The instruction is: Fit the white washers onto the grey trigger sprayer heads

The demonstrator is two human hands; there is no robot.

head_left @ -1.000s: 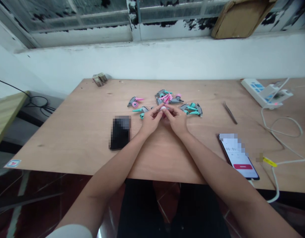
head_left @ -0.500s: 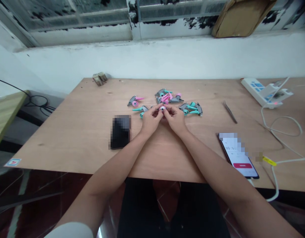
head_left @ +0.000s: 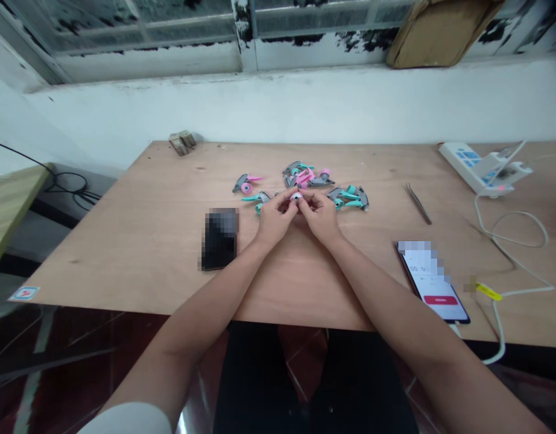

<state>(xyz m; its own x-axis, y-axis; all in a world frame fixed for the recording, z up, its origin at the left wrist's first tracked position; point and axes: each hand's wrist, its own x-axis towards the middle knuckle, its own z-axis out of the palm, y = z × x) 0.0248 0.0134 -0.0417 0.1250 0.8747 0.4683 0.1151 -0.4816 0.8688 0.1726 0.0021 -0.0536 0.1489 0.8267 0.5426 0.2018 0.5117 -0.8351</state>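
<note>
My left hand (head_left: 273, 220) and my right hand (head_left: 321, 218) meet at the middle of a plywood table (head_left: 124, 265). Fingertips of both hands pinch a small round white-and-pink plastic part (head_left: 296, 196) with a dark centre. Around my fingers lie loose plastic pieces in grey, teal and pink. One group (head_left: 305, 176) sits just beyond my hands, and another (head_left: 349, 198) lies beyond my right hand. Some more pieces (head_left: 255, 196) lie beyond my left hand. My fingers hide part of the round piece.
A black phone (head_left: 220, 241) lies left of my hands, and a lit phone (head_left: 434, 283) lies at the right. Metal tweezers (head_left: 418, 204) rest further right. A white power strip (head_left: 474, 169) with cables sits at the back right, and a small folded packet (head_left: 182, 142) at the back left.
The round part has turned in my fingers, and its dark centre now shows. My hands have shifted only slightly, and the view has tilted a little.
</note>
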